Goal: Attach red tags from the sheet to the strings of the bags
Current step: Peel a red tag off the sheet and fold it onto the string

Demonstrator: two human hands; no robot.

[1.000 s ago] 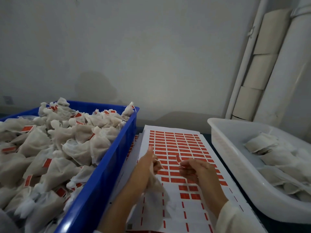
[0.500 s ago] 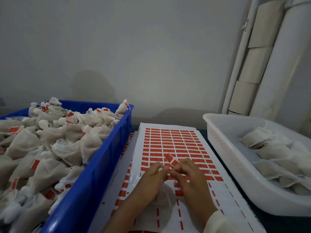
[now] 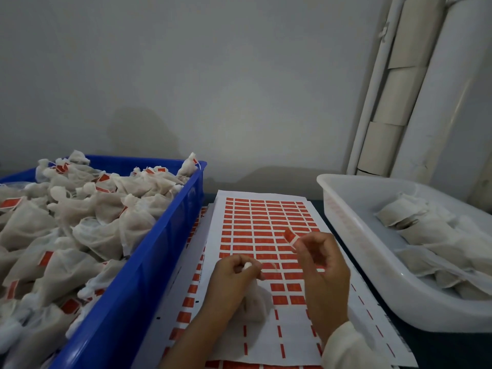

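Your right hand (image 3: 323,265) pinches a red tag (image 3: 289,237) above the sheet (image 3: 266,235); your left hand (image 3: 234,272) grips a bag (image 3: 255,302) at 6 o'clock. Blue bin (image 3: 149,249) of tagged bags at 9, white bin (image 3: 354,235) at 3.

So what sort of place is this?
Probably a small packing workshop: a blue crate heaped with tagged bags, a sheet of red tags, and a white tub of untagged bags.

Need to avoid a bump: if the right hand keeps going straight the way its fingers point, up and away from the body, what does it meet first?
Probably nothing close: the right hand, pinching a peeled red tag, points across the white sheet of red tags towards the grey wall. Its height above the sheet is unclear.
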